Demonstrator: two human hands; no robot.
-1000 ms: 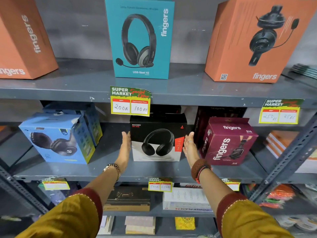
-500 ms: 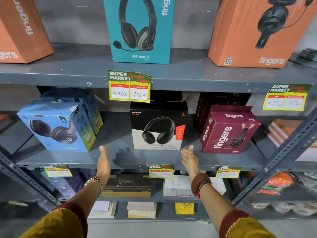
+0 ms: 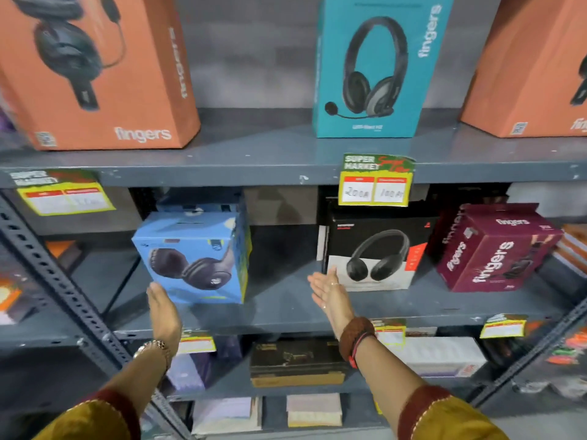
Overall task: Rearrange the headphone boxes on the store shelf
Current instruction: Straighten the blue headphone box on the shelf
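Both open, empty hands, left hand [image 3: 163, 312] and right hand [image 3: 330, 296], have shifted from the black headphone box [image 3: 374, 252] toward the blue headphone box [image 3: 193, 258], likely next to be moved.

Lighting's soft and even from above, no hard glare. The middle shelf [image 3: 286, 309] sits in shadow under the one above it. Whole frame's a bit motion-smeared, so the price tag [image 3: 376, 181] text is mushy, and the shelf uprights bow at the wide-angle edges.
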